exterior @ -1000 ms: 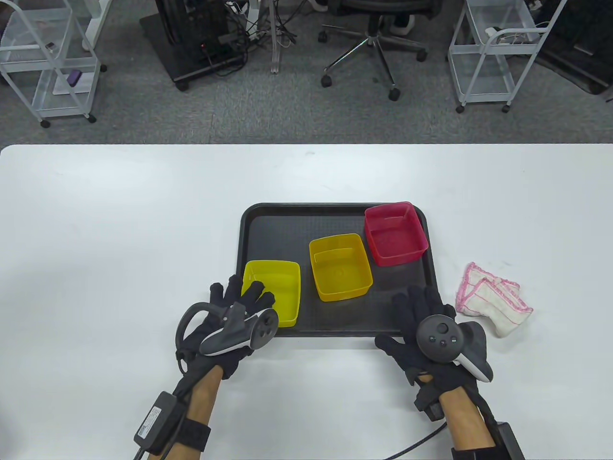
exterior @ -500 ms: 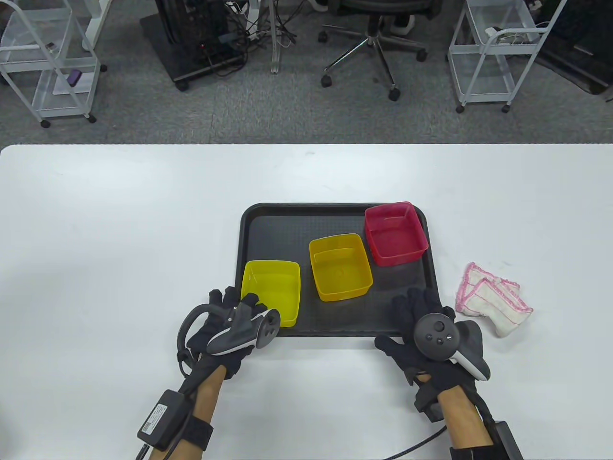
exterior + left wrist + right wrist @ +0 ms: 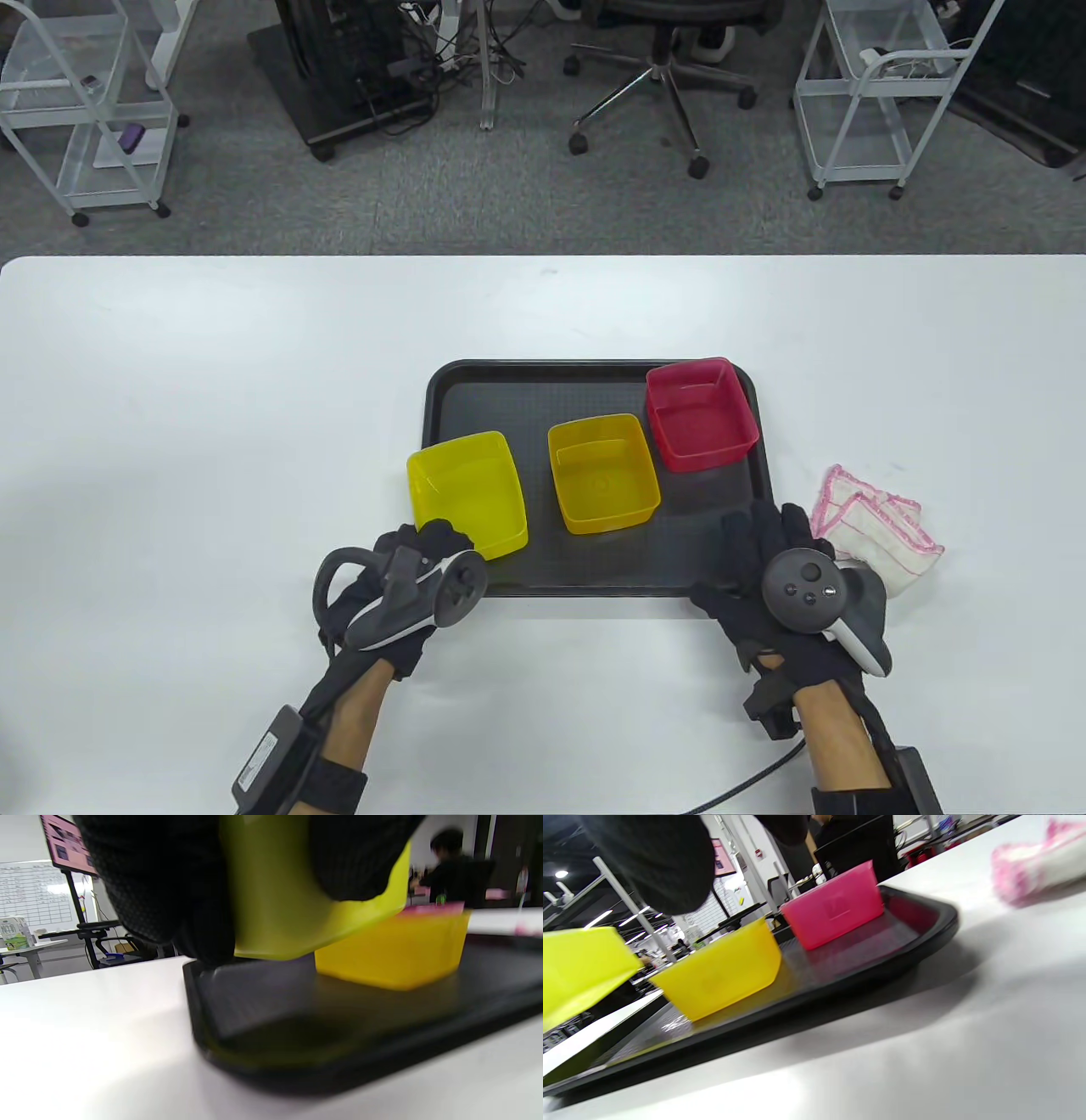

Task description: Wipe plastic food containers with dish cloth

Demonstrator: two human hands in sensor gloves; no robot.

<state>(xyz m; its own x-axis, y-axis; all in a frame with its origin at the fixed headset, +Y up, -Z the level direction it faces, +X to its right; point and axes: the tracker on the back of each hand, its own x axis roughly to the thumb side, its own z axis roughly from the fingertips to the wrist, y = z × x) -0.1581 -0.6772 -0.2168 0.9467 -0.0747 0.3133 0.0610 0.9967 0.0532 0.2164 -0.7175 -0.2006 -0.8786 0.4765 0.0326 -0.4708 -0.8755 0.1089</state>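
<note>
Gripping the near wall of the lime box [image 3: 468,494], the left hand [image 3: 399,586] has it lifted and tilted, its base clear of the tray [image 3: 594,386] in the left wrist view, fingers [image 3: 169,891] wrapped on its side. Right hand [image 3: 785,586] sits at the tray's near right corner w/ fingers stretched fwd, tips at the near left edge of the cloth [image 3: 878,531]; can't tell if they touch it or pinch it. Cloth is white w/ pink trim, crumpled, on the table [image 3: 212,382] just right of the tray. Further back on the tray: yellow box [image 3: 602,474] in the middle, upright; red box [image 3: 701,413] at the far right corner, upright, close beside the yellow one.
</note>
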